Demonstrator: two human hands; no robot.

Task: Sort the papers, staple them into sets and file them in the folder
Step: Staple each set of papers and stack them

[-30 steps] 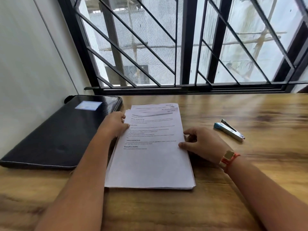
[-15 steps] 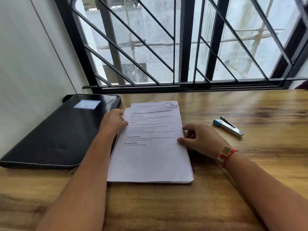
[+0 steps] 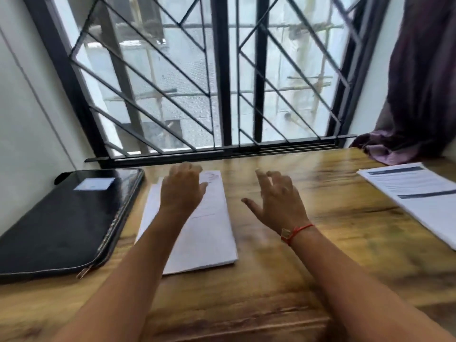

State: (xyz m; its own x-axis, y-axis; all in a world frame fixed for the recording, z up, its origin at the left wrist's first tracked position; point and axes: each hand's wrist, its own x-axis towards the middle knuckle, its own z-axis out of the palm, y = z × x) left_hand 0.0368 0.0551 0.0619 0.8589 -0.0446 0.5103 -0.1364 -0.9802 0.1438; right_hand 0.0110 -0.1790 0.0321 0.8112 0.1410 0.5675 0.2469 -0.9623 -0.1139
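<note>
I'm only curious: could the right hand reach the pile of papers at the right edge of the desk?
Probably yes. The right hand is open and holds nothing, and only bare desk lies between it and that pile of papers.

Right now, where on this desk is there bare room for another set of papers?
The widest bare wood lies between the centre stack and the printed sheets at the right edge; the right hand hovers over its left part. The near strip is bare, but forearms cross it. Left is crowded: the black folder sits close beside the stack.
</note>
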